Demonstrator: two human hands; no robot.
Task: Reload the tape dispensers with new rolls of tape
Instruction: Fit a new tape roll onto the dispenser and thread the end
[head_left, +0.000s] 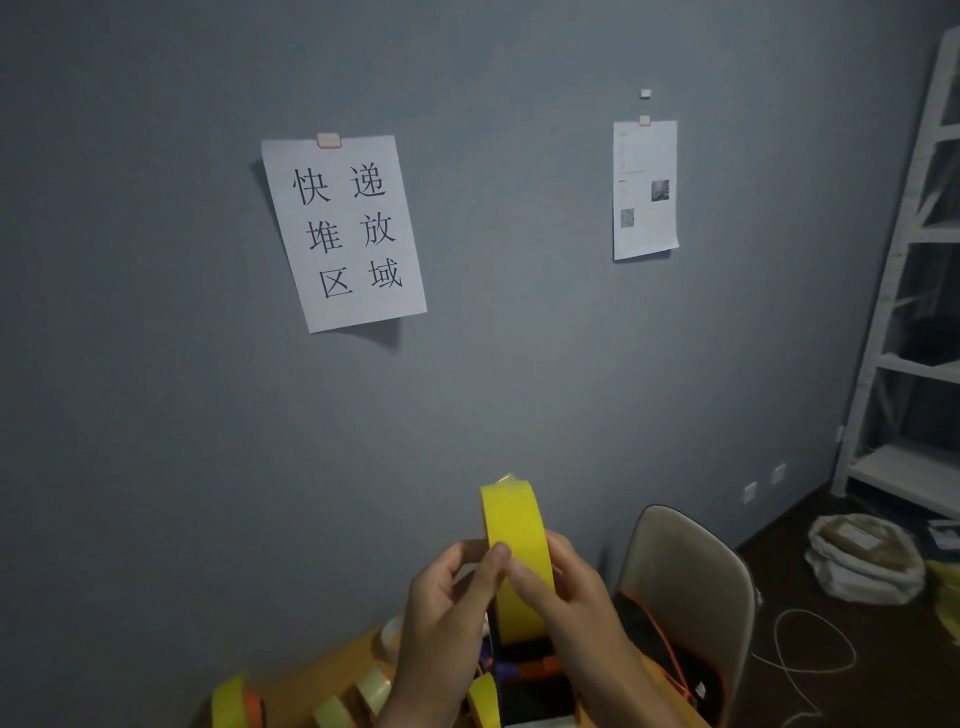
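Yellow tape roll (514, 556) is held upright, edge-on to the camera, at about 6 o'clock in the head view, raised above the table (311, 675) and in front of the grey wall (467, 389).

Left hand (447, 608) is curled round the roll's left flank; its thumb is laid across the outer yellow face. Right hand (566, 587) is wrapped round the right flank, fingers curled onto the band. Both hands are closed on the roll; neither is spread wide.

A small clear flap is seen at the roll's 12 o'clock, probably the free end of the tape.

Handling, as judged: the roll is likely light and stiff, with a rigid core. The outer face looks glossy and may slip under dry fingertips. The flat side walls and the core hole are judged the safer places for a hold; the free end is sticky and should be pinched only at its tip, or it may fold back on itself.

Below the hands, at 6 o'clock, a dark dispenser frame with orange and blue parts (524, 670) is partly hidden. More yellow and pale rolls (234, 701) lie at 7 o'clock on the table. A beige chair (691, 571) stands at 4 o'clock, holding something dark with orange cord.

Whether the roll is being threaded yet cannot be told.
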